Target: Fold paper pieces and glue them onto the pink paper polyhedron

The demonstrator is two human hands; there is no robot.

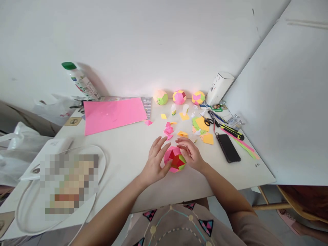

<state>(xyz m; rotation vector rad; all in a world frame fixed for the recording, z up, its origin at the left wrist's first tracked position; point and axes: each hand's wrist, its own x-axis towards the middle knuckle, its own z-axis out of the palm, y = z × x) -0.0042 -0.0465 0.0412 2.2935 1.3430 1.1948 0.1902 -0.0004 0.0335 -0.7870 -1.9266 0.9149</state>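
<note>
White table (123,164) sat right up against a white wall (153,44), three paper balls (179,97) lined up along the back. Pink-and-green open ball (176,165), red inside, was near the front edge, between both hands. Left hand (156,160) had its fingers spread loose, thumb by the opening. Right hand (192,156) was curled at the rim, couldn't tell if it was pinching anything. Scissors (208,121) and a phone (228,148) lay off to the right.
</note>
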